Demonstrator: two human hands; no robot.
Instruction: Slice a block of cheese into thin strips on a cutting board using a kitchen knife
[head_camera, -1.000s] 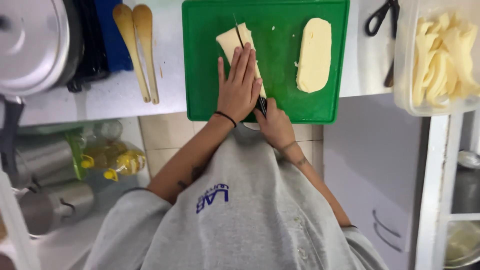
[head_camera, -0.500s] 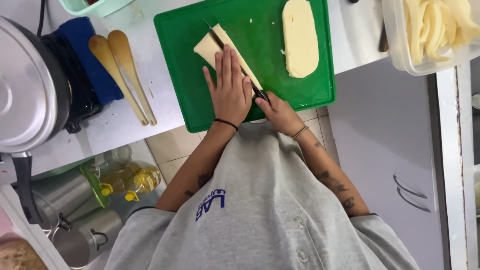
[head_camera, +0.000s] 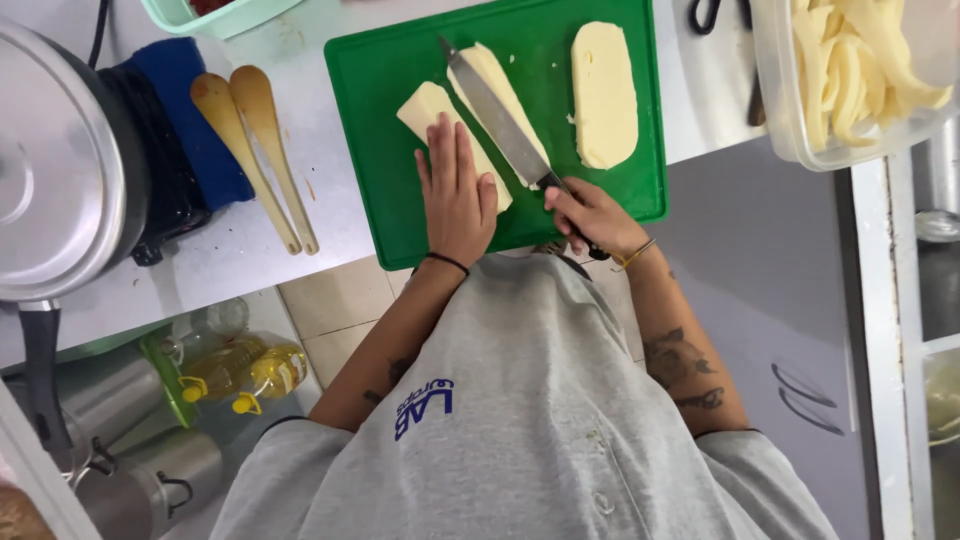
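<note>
Head view: left hand (head_camera: 458, 195) lay flat, open, pressing pale slab (head_camera: 437, 122) on green cutting board (head_camera: 400, 190) on desk. Right hand (head_camera: 590, 215) had closed grip on knife (head_camera: 500, 125). Risk, imo: slab slides, blade drifts toward fingers.

On the cutting board (head_camera: 380, 150), a knife (head_camera: 495, 112) lies between two cheese slabs (head_camera: 435, 110), a third slab (head_camera: 604, 95) to their right; wooden spoons (head_camera: 255, 150) lie left of the board, a tub of strips (head_camera: 850, 70) right.
</note>
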